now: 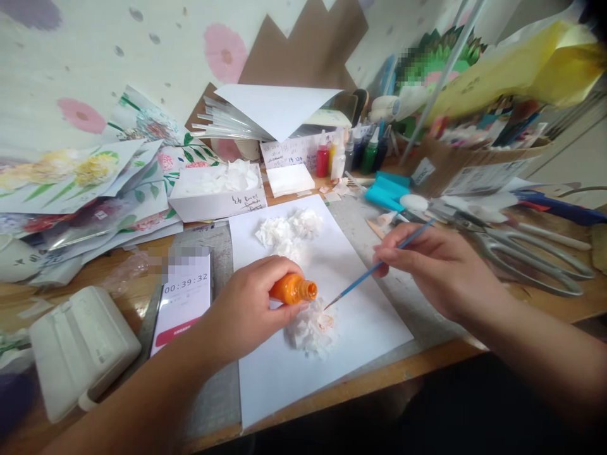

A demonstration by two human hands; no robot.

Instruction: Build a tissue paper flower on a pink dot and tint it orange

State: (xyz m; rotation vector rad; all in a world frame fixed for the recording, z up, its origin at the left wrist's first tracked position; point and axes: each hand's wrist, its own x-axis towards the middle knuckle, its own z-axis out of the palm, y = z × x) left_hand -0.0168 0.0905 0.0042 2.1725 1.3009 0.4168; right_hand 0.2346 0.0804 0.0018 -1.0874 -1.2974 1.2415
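My left hand [251,309] is wrapped round a small orange paint bottle [294,289], tilted with its uncapped neck toward the right. In my right hand [422,265] is a thin blue paintbrush [374,265], pinched near its upper part. The brush tip reaches a white paper flower [313,332], which has faint orange marks at its centre. Farther back, several white ruffled paper blooms [284,230] form a cluster, partly behind my left hand. All of these flowers lie on a white sheet of paper [279,392].
A phone [184,303] showing a timer and a white case [83,351] lie to the left. Behind stand a box of white paper pieces [218,193] and several paint bottles [339,158]. Large scissors [526,246] lie at right, below a cardboard box [469,167]. Flower pictures [71,183] are stacked at left.
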